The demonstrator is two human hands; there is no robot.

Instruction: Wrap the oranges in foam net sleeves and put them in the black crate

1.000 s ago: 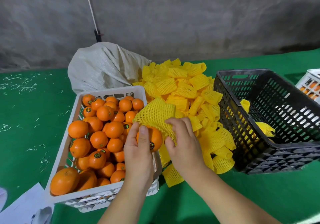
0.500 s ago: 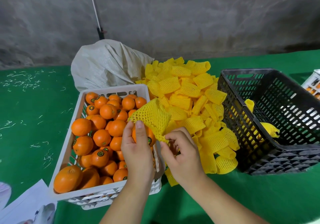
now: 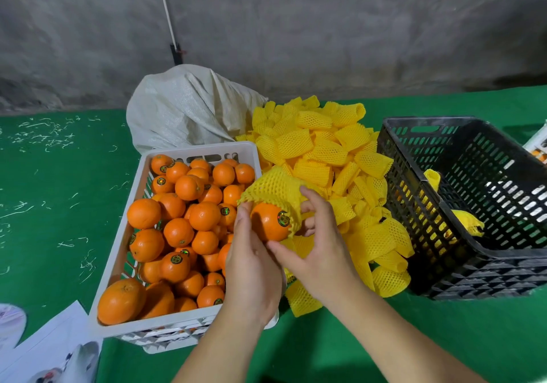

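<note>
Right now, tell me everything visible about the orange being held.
The orange is round, glossy and deep orange, with a small round green-and-gold sticker on its right side. It is held above the white crate's right edge. The left hand cups it from below and left; the yellow foam net sleeve covers its top and right, pulled by the right hand.

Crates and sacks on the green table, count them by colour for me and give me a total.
White plastic crates: 2, one full of oranges, one only partly in view at the right edge
Black plastic crate: 1
Pale woven sack: 1
Total: 4
</note>
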